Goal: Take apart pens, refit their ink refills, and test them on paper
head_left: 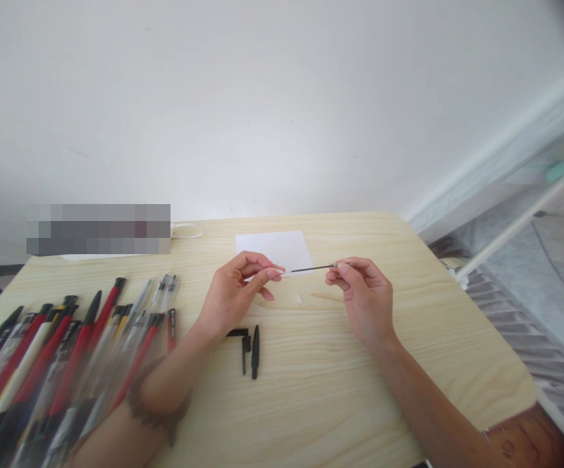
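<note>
A thin black pen refill [312, 268] is held level above the light wooden table [321, 390], stretched between both hands. My right hand [363, 298] pinches its right end with thumb and fingers closed. My left hand [237, 292] is also closed in a pinch, its fingertips at the refill's left end, which looks clear there. Below the left hand lie small black pen parts [248, 348], a cap and clips. A white sheet of paper [274, 250] lies just beyond the hands.
Several pens [67, 351], red, black and clear, lie side by side across the table's left part. A blurred strip [99, 229] sits at the back left by the white wall. A white rack and grey bedding [530, 273] stand past the table's right edge.
</note>
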`<action>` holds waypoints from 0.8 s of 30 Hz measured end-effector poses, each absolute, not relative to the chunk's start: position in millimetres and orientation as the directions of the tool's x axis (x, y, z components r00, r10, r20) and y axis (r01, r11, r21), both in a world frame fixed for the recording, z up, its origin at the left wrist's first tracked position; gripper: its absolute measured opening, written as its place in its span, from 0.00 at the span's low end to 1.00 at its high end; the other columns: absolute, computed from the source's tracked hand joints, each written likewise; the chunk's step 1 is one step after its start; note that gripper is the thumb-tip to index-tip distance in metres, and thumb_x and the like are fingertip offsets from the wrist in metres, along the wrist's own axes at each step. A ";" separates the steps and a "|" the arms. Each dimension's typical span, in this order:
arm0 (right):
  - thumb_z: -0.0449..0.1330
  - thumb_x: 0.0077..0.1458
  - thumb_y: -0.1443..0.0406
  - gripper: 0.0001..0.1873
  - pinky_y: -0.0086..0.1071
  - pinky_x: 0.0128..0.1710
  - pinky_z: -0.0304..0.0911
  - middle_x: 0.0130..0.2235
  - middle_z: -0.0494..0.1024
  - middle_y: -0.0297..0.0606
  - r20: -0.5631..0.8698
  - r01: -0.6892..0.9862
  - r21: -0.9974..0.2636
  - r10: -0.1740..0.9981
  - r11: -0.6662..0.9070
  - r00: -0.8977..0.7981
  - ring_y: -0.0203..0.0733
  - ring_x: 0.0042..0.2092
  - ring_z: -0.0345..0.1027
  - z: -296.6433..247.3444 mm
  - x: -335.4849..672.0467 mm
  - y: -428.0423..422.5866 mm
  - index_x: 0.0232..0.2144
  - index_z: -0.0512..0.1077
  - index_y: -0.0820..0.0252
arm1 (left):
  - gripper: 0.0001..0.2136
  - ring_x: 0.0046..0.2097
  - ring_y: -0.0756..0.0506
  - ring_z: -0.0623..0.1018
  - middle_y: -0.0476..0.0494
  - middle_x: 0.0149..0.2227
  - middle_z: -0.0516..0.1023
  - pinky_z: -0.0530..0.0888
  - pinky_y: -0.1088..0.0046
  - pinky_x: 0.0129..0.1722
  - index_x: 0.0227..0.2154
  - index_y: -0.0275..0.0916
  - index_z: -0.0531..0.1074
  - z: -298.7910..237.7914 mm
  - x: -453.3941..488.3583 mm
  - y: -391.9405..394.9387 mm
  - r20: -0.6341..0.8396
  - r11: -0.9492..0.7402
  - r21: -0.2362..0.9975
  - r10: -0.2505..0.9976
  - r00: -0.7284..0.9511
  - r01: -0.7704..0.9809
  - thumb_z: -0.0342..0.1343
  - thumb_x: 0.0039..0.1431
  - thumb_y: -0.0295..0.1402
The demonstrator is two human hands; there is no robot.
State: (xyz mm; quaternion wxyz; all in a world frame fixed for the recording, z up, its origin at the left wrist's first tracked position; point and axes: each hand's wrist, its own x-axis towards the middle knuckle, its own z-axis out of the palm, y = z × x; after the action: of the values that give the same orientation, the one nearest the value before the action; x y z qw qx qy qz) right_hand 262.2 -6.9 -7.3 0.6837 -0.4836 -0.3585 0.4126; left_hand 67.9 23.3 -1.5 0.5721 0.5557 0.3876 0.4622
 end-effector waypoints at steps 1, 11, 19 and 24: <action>0.63 0.47 0.68 0.04 0.30 0.30 0.69 0.26 0.77 0.33 0.089 -0.221 -0.956 0.911 0.191 0.404 0.33 0.27 0.72 -7.1 262.1 -6.9 0.28 0.72 0.61 | 0.07 0.36 0.47 0.77 0.43 0.35 0.78 0.76 0.77 0.25 0.32 0.35 0.67 -1.4 67.9 23.0 0.070 -0.043 0.994 0.958 0.276 -0.103 0.57 0.54 0.33; 0.63 0.47 0.68 0.03 0.27 0.31 0.69 0.27 0.78 0.33 0.008 -0.340 -0.929 0.926 0.146 0.377 0.32 0.29 0.72 -8.8 263.9 -4.9 0.27 0.72 0.61 | 0.08 0.32 0.50 0.78 0.42 0.36 0.80 0.77 0.76 0.32 0.27 0.33 0.69 0.7 67.9 21.4 -0.004 0.023 0.998 0.963 0.270 -0.066 0.62 0.48 0.31; 0.63 0.46 0.68 0.03 0.26 0.31 0.70 0.26 0.77 0.32 -0.045 -0.383 -0.919 0.940 0.094 0.337 0.31 0.29 0.72 -8.2 262.2 -5.4 0.26 0.72 0.61 | 0.08 0.34 0.49 0.79 0.43 0.35 0.81 0.77 0.75 0.36 0.26 0.34 0.70 2.5 67.9 21.0 -0.027 0.050 0.995 0.970 0.243 -0.087 0.63 0.47 0.31; 0.64 0.45 0.68 0.03 0.25 0.32 0.70 0.26 0.77 0.32 -0.095 -0.407 -0.912 0.940 0.050 0.328 0.31 0.29 0.72 -9.1 263.3 -3.7 0.25 0.72 0.61 | 0.08 0.35 0.47 0.79 0.42 0.35 0.81 0.76 0.72 0.37 0.26 0.34 0.70 1.0 68.9 19.4 -0.015 0.031 0.998 0.967 0.256 -0.058 0.63 0.47 0.32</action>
State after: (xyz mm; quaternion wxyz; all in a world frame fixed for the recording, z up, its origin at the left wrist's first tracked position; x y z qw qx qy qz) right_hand 263.3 -3.7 -9.1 0.6665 -0.4688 -0.2842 0.5052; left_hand 68.9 19.4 1.0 0.5812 0.5386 0.4217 0.4408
